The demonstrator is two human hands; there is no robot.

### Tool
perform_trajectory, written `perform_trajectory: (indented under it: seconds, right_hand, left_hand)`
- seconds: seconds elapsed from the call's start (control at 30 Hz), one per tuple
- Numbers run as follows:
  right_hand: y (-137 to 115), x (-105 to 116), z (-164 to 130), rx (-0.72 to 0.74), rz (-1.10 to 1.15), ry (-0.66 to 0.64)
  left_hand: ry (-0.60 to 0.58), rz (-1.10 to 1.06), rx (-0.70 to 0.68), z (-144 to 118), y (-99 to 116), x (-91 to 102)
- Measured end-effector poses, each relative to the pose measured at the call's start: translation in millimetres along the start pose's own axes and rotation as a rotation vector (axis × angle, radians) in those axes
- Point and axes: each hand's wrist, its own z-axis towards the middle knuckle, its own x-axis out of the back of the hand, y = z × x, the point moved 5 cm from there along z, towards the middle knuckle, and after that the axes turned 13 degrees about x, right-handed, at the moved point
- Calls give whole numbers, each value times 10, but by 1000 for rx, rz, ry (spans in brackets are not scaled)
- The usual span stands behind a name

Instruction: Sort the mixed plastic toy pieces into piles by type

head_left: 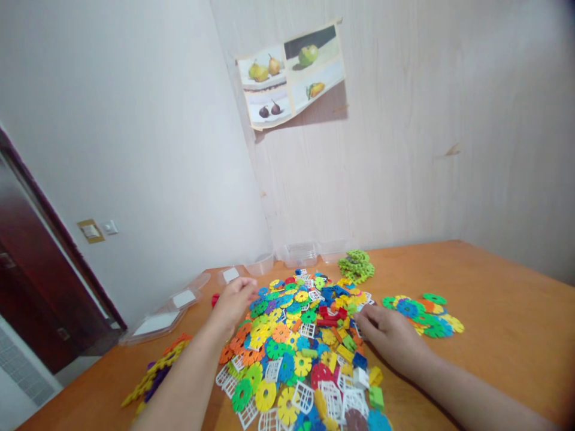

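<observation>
Forearms enter from the bottom edge, both reaching into the heap of plastic pieces [305, 347] spread over the middle of the wooden counter [503, 311]: toothed discs in yellow, green, blue and orange, mixed with white grid pieces and small bricks. Right hand [389, 332] rests palm down at the heap's right margin, fingers loosely curled onto pieces there; whether anything is pinched under them cannot be told. Left hand [233, 299] lies on the heap's far-left edge, fingers spread and flat, not clamped on anything visible. Hands well apart, heap between them. Near left, a chain of joined yellow and purple pieces [155, 374] sits close to the counter's edge. Right of the heap, a sorted patch of green, blue and yellow discs [424, 311]. Farther back, a stack of light-green discs [357, 265], then clear plastic tubs [300, 254] and lids [164, 314] against the wall. Risk, judged: a sweep of the left forearm could push the chain off the edge; raking the heap could blur the sorted groups.
</observation>
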Motion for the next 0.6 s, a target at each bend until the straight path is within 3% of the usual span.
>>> perform_trajectory:
  seconds: [0.07,0.13,0.2,0.27,0.4,0.5,0.6]
  right_hand:
    - [-5,4,-2,7,0,6]
    - [-7,7,-4,3,0,8]
    - [-7,8,-7,-10,0,4]
    - [-9,11,-8,-17,0,4]
    - [-20,16,-3,-13,-2,-1]
    - [-21,21,0,-10,-7,-4]
    - [-19,22,0,-5,-13,-8]
  left_hand:
    - [-283,244,-90,-246,112,-307]
    - [-403,460,-187,-477,172,-518]
    - [-385,635,-276,-634,191,-642]
    - [-297,773,-345,-718,180,-702]
    - [-172,908,-378,-757,104,-746]
    - [-154,835,-409,-746,79,-772]
    - [-210,594,-341,-664,53,-765]
